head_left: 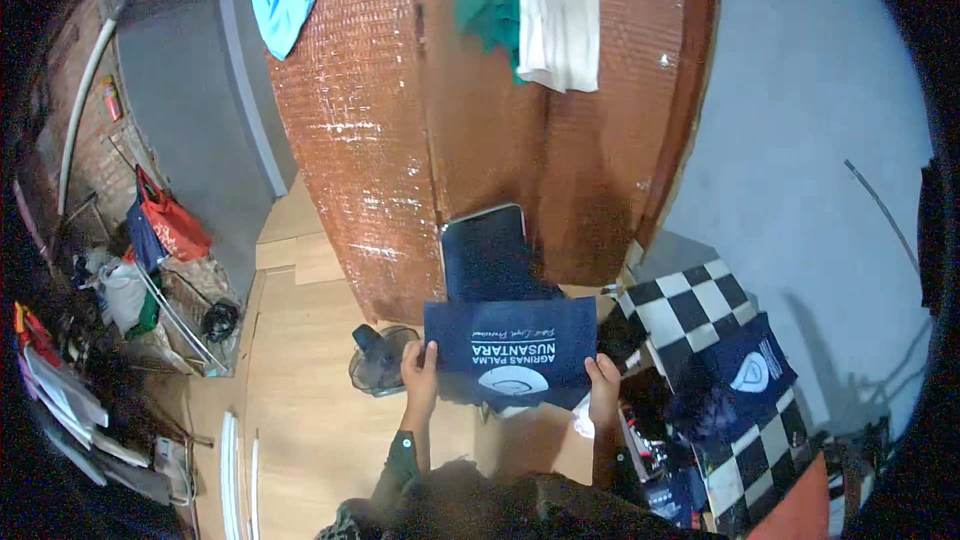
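A flat navy cloth piece (510,325) with white print, which appears upside down, is stretched between my two hands. My left hand (419,372) pinches its left edge, thumb on the near face. On the opposite edge, my right hand (602,387) grips the cloth in the same way. Just beyond it a dark rectangular board (485,250) with a pale rim leans near the brown panel; its lower part is hidden behind the cloth. A small white scrap (583,418) shows beside my right hand. What lies directly under the cloth is mostly hidden.
A small dark fan (376,360) stands on the wood-look floor (300,420) at left. To the right, another printed navy cloth (750,365) lies on a black-and-white checkered surface (690,300). Tall brown panels (350,140) rise ahead, with a white cloth (560,20) draped over them.
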The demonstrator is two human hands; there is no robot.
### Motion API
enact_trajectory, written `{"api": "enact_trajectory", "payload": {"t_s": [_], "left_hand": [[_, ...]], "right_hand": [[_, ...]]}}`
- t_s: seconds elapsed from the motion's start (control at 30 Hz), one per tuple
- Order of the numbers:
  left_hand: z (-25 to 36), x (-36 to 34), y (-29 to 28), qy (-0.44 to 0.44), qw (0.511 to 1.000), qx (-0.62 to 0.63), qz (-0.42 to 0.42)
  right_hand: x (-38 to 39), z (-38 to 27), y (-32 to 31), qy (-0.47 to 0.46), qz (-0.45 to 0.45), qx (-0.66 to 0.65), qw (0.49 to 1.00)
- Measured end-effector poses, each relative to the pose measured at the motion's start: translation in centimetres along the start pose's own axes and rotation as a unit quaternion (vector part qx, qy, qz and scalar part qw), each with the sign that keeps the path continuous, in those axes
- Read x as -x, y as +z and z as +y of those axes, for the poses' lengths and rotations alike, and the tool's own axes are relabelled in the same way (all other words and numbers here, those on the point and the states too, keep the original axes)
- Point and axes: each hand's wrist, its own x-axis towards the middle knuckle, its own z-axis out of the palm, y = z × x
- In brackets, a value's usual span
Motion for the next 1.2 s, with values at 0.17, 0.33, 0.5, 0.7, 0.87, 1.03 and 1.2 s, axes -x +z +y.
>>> {"api": "enact_trajectory", "payload": {"t_s": [0.17, 0.33, 0.5, 0.7, 0.87, 1.03, 1.2], "left_hand": [[2.1, 7.4, 1.7, -0.058, 0.997, 0.036, -0.023], [5.0, 15.8, 2.1, -0.086, 0.99, 0.097, -0.057], [7.9, 22.6, 2.2, -0.101, 0.985, 0.077, -0.113], [11.5, 27.4, 4.5, -0.126, 0.967, 0.125, -0.183], [14.1, 30.0, 5.8, -0.113, 0.939, 0.132, -0.298], [15.5, 31.3, 6.0, -0.11, 0.912, 0.176, -0.354], [14.2, 32.0, 4.0, -0.123, 0.893, 0.178, -0.395]], "right_hand": [[7.0, -2.7, -7.7, 0.01, 0.011, -0.08, 0.997], [15.3, -5.0, -14.1, -0.032, 0.067, -0.051, 0.996], [23.5, -6.7, -20.1, -0.016, 0.152, 0.062, 0.986], [30.7, -10.6, -25.4, -0.033, 0.22, 0.024, 0.975], [35.3, -12.3, -28.3, -0.051, 0.284, -0.036, 0.957], [39.3, -12.9, -28.6, -0.062, 0.357, -0.049, 0.931], [43.4, -12.2, -27.0, -0.045, 0.387, -0.065, 0.919]]}}
